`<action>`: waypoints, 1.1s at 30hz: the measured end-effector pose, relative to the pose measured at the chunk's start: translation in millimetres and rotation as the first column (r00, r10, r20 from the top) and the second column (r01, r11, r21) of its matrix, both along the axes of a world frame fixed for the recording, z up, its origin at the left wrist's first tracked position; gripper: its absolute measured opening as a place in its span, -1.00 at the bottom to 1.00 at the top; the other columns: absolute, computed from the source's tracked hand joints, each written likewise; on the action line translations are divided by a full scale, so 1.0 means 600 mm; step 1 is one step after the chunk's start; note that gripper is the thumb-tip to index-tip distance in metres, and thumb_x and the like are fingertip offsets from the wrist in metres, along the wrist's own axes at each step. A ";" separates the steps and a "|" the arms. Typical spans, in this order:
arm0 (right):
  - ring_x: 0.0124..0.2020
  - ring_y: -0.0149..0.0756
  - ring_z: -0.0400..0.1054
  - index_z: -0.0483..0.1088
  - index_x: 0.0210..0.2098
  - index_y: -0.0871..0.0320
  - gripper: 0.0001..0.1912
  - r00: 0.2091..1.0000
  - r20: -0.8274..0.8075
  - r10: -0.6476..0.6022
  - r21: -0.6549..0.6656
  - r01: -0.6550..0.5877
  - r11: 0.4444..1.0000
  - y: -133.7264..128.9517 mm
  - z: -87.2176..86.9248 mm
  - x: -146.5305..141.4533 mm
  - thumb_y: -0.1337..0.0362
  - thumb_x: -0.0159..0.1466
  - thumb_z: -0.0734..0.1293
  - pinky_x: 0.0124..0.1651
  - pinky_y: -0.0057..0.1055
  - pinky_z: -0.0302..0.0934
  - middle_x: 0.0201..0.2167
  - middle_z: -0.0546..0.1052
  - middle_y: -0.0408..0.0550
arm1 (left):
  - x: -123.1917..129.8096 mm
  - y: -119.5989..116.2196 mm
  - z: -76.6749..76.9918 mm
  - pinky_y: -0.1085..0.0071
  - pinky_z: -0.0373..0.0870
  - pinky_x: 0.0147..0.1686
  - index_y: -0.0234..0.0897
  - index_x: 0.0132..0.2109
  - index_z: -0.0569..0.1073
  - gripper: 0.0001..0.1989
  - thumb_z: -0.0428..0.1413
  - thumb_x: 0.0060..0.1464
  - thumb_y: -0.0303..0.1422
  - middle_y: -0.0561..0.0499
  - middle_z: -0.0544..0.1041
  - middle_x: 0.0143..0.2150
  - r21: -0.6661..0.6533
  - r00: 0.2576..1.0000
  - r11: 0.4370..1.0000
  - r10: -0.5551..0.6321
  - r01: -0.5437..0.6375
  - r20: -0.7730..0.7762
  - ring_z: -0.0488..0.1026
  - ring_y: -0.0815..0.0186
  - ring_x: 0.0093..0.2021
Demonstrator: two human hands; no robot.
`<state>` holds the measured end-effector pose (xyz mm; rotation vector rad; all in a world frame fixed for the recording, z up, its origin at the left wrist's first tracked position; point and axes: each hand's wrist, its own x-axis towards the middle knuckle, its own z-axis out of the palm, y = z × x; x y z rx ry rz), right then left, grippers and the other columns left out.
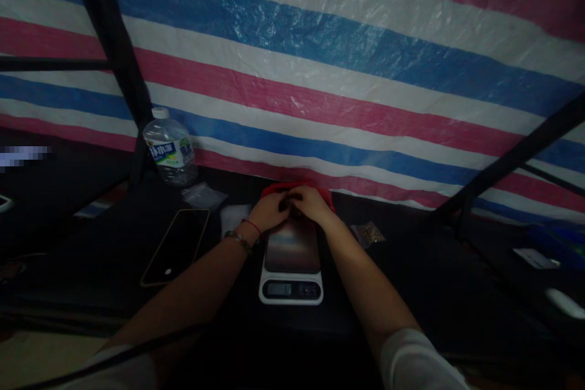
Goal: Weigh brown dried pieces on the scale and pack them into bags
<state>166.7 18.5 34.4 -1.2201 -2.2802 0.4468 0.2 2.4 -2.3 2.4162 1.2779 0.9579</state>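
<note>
Seemingly midway, one clear packet of brown bits [371, 234] looking filled at centre right and a flat clear plastic bag [204, 195] unfilled at left, the left hand [270, 211] and right hand [309, 202] meet, fingertips together, any grip impossible to tell, over a white metal-topped digital scale [292, 253] at lower centre

Dim overall. Glare speckles tarp [283, 30], upper centre. Small glint on phone [180, 241], lower left. Surface [425, 274] nearly black. Hands [311, 202] shadowed.
</note>
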 end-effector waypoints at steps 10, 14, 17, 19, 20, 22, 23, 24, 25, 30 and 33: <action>-0.24 -0.32 0.45 0.57 -0.28 0.14 -0.77 0.993 -0.027 -0.112 0.005 0.112 0.994 0.002 0.010 0.009 0.47 0.14 0.32 -0.13 -0.46 0.27 -0.27 0.60 -0.06 | -0.001 0.002 -0.001 0.29 0.39 0.01 -0.25 0.06 0.43 -0.59 0.08 0.03 -0.34 -0.09 0.54 -0.03 -0.002 1.000 1.000 0.025 -0.025 0.016 0.48 0.16 -0.03; -0.19 -0.29 0.46 0.56 -0.24 0.15 -0.76 0.984 0.018 -0.178 0.018 0.178 0.984 0.002 0.013 0.014 0.46 0.15 0.30 -0.08 -0.43 0.26 -0.23 0.60 -0.04 | -0.002 0.001 0.001 0.28 0.39 -0.01 -0.26 0.05 0.42 -0.59 0.08 0.01 -0.36 -0.09 0.54 -0.04 -0.011 0.998 0.998 0.055 -0.054 0.041 0.48 0.15 -0.05; -0.14 -0.23 0.45 0.57 -0.24 0.15 -0.74 0.966 0.162 -0.203 0.043 0.199 0.979 0.004 0.011 0.016 0.47 0.16 0.28 -0.02 -0.39 0.24 -0.21 0.60 0.00 | -0.002 0.000 0.001 0.25 0.40 -0.02 -0.27 0.03 0.42 -0.60 0.08 -0.01 -0.37 -0.09 0.55 -0.06 -0.011 0.996 0.997 0.071 -0.071 0.054 0.49 0.14 -0.07; -0.11 -0.20 0.44 0.57 -0.23 0.16 -0.73 0.951 0.229 -0.210 0.045 0.205 0.978 0.005 0.010 0.015 0.47 0.17 0.26 0.01 -0.37 0.22 -0.19 0.59 0.03 | -0.002 0.001 0.000 0.25 0.39 0.00 -0.27 0.05 0.41 -0.58 0.09 -0.02 -0.38 -0.08 0.54 -0.05 -0.012 0.995 0.998 0.065 -0.064 0.070 0.48 0.14 -0.05; -0.10 -0.20 0.43 0.56 -0.22 0.16 -0.72 0.948 0.238 -0.211 0.042 0.208 0.977 0.004 0.012 0.014 0.47 0.18 0.25 0.02 -0.38 0.22 -0.17 0.59 0.03 | -0.002 0.001 0.000 0.25 0.38 0.02 -0.27 0.06 0.39 -0.56 0.09 -0.02 -0.39 -0.08 0.53 -0.03 -0.007 0.995 0.998 0.058 -0.057 0.080 0.47 0.15 -0.03; -0.09 -0.22 0.43 0.55 -0.19 0.17 -0.70 0.951 0.224 -0.211 0.027 0.211 0.977 -0.002 0.021 0.014 0.46 0.19 0.23 -0.01 -0.41 0.22 -0.16 0.59 0.03 | -0.003 0.002 -0.001 0.25 0.35 0.06 -0.27 0.09 0.38 -0.54 0.10 -0.02 -0.40 -0.08 0.51 0.01 0.007 0.995 0.999 0.044 -0.045 0.093 0.45 0.16 0.01; -0.12 -0.24 0.44 0.55 -0.18 0.17 -0.70 0.953 0.226 -0.203 0.007 0.207 0.978 -0.007 0.030 0.016 0.45 0.19 0.23 -0.05 -0.43 0.23 -0.17 0.59 0.02 | -0.004 0.002 -0.001 0.25 0.34 0.07 -0.27 0.08 0.38 -0.55 0.10 -0.02 -0.40 -0.08 0.51 0.02 0.010 0.994 0.999 0.045 -0.046 0.095 0.44 0.16 0.02; -0.16 -0.25 0.45 0.55 -0.19 0.17 -0.70 0.952 0.243 -0.188 -0.022 0.199 0.980 -0.014 0.040 0.019 0.44 0.19 0.23 -0.10 -0.45 0.23 -0.20 0.59 0.01 | -0.004 0.002 -0.001 0.24 0.35 0.07 -0.27 0.06 0.40 -0.57 0.09 -0.01 -0.39 -0.08 0.52 0.01 0.013 0.994 0.999 0.051 -0.052 0.096 0.45 0.16 0.01; -0.22 -0.26 0.46 0.56 -0.21 0.18 -0.72 0.948 0.273 -0.164 -0.058 0.186 0.981 -0.022 0.052 0.024 0.42 0.18 0.24 -0.16 -0.46 0.23 -0.24 0.60 0.00 | -0.005 0.002 0.000 0.24 0.35 0.06 -0.27 0.04 0.41 -0.60 0.09 0.01 -0.37 -0.08 0.52 -0.01 0.017 0.993 0.998 0.061 -0.063 0.098 0.45 0.16 0.00; -0.49 -0.32 0.40 0.58 -0.41 0.18 -0.79 0.869 0.493 0.042 -0.306 0.127 0.944 -0.071 0.085 0.066 0.43 0.07 0.29 -0.40 -0.47 0.16 -0.51 0.57 -0.06 | -0.005 -0.004 0.006 0.26 0.36 0.04 -0.28 0.03 0.40 -0.64 0.08 0.07 -0.30 -0.09 0.52 -0.03 0.060 0.986 0.992 0.101 -0.109 0.129 0.45 0.17 -0.02; -0.44 -0.28 0.43 0.57 -0.40 0.15 -0.79 0.815 0.577 0.061 -0.335 0.168 0.927 -0.095 0.057 0.088 0.46 0.00 0.34 -0.41 -0.48 0.15 -0.46 0.59 -0.03 | -0.005 -0.004 0.005 0.26 0.36 0.04 -0.32 0.10 0.33 -0.56 0.10 0.06 -0.32 -0.12 0.50 0.01 0.035 0.988 0.994 0.100 -0.105 0.119 0.45 0.16 -0.01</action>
